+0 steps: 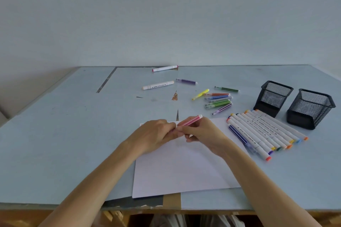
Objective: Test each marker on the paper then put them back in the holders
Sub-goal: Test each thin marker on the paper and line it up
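A pink striped marker [191, 121] is held above the far edge of the white paper [184, 169]. My right hand [201, 134] grips its barrel. My left hand [156, 134] pinches its near end, where the cap is hidden by my fingers. Two black mesh holders [273, 97] [311, 108] stand at the right, with no markers showing above their rims. A row of white thick markers [265, 131] lies beside the paper, and a heap of thin striped markers [218, 100] lies further back.
Two white markers [158, 85] [164, 68] and a purple thin marker [186, 81] lie near the back of the blue table [55, 134]. A green thin marker [227, 89] lies left of the holders. The table's front edge runs just below the paper.
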